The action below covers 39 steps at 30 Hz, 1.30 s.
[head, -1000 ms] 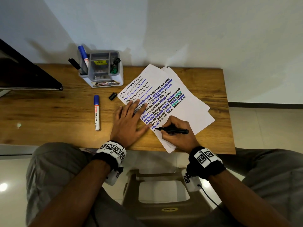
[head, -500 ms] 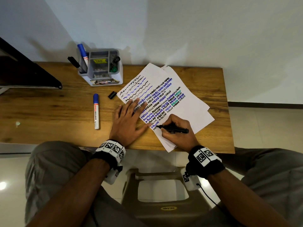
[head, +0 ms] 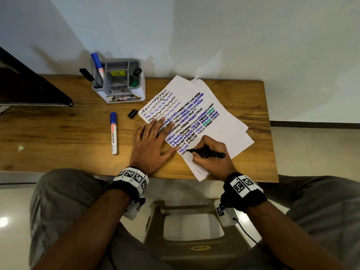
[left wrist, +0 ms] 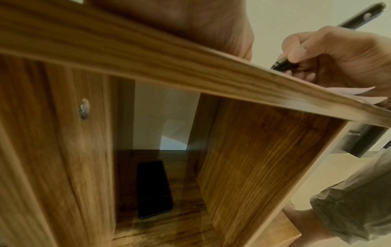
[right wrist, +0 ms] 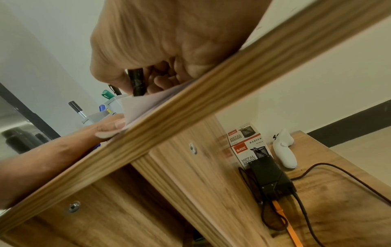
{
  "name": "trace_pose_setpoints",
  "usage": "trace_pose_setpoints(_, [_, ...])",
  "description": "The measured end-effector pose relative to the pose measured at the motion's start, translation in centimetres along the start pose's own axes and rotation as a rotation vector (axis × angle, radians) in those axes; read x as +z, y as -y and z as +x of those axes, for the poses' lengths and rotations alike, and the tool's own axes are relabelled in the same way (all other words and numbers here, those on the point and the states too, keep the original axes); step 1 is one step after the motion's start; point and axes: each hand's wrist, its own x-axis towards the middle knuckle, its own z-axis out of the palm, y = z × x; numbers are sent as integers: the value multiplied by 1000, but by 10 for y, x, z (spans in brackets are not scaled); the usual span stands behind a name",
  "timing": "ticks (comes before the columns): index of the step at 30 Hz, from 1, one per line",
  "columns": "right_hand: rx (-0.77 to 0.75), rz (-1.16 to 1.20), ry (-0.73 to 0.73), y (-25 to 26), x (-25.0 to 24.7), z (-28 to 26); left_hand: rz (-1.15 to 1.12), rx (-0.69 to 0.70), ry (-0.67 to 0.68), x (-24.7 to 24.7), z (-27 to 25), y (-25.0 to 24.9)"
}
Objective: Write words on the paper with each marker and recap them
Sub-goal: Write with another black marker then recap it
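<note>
- The head camera looks steeply down from above onto the bench (head: 58, 133) and paper (head: 220, 121).
- Both wrist cameras sit close below the bench's front edge, looking up past it.
- All three views share the black marker (head: 208, 153).

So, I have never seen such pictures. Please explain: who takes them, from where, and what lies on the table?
No machine here: a person wears three cameras. The head view looks down at both hands; each wrist view looks along one hand from the desk edge. The left hand lies flat, holding down the paper. The right hand grips a black marker, tip on the sheet. On the wooden desk lie a capped blue whiteboard marker and a loose black cap. A grey organizer holds more markers.
</note>
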Motion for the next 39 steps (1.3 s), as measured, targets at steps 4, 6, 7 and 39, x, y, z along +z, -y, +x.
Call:
trace_pose_setpoints(4, [26,14,-19,0,-1,1,-8,1,-2,1,0,0])
trace_pose_setpoints(6, [11,3,-5,0,-1,1,-7,1,-4,1,0,0])
trace_pose_setpoints(7, [8,-6,-1,-1,-1,1,-9,1,-5,1,0,0])
trace_pose_setpoints(39, [165,150,-34,9,-13,13,121,-481,-74,-60,24,48])
